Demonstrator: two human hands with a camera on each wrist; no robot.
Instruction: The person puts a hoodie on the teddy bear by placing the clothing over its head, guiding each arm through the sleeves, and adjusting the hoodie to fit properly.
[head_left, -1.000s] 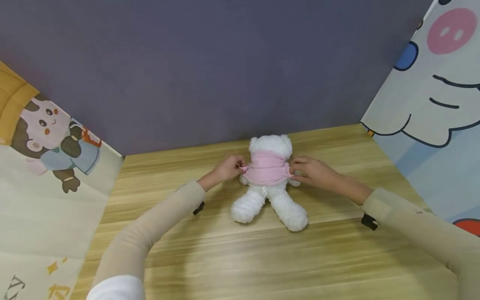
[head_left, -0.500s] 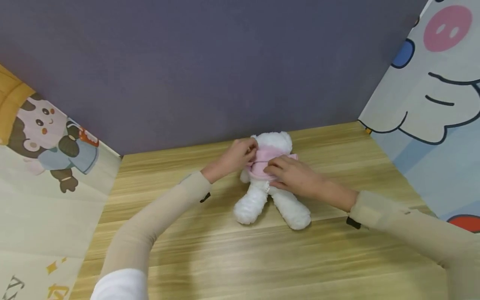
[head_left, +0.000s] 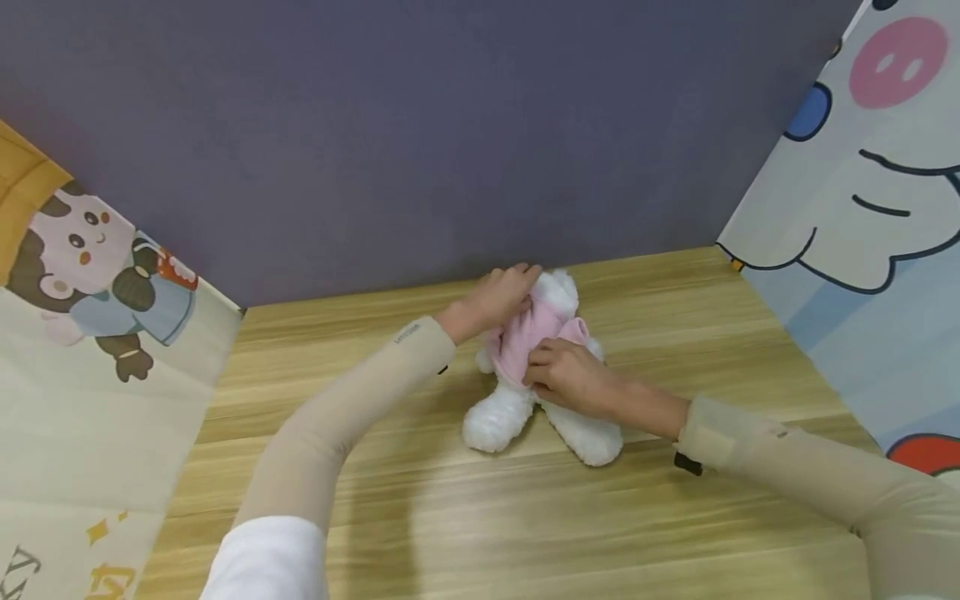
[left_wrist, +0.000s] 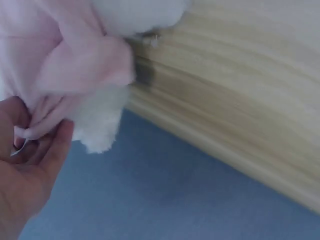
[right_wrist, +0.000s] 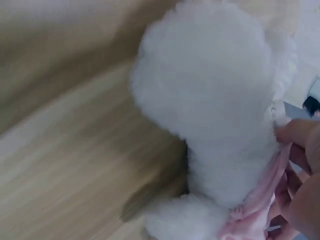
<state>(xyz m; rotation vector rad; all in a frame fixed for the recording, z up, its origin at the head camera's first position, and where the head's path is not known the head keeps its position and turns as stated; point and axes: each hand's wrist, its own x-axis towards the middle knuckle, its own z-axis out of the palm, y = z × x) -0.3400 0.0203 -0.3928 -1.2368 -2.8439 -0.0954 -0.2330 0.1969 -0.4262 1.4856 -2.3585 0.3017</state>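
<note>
White plush toy (head_left: pixel 498 417) lies on the wooden surface (head_left: pixel 480 533), likely light, soft and hard to harm, left hand (head_left: pixel 498 297) pinching its pink top (head_left: pixel 525 337) beside the head (head_left: pixel 557 292), right hand (head_left: pixel 572 377) pinching the lower hem (right_wrist: pixel 270 177), such edges probably giving the surest hold.

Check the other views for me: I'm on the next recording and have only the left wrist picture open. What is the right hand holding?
Observer: The right hand pinches the lower edge of the pink garment on the white plush toy, between thumb and fingers.
Operator: Thanks. My picture doesn't show the toy's legs. How do they lie?
Observer: In the head view the legs are spread apart in a V, feet toward the near side of the wooden table.
</note>
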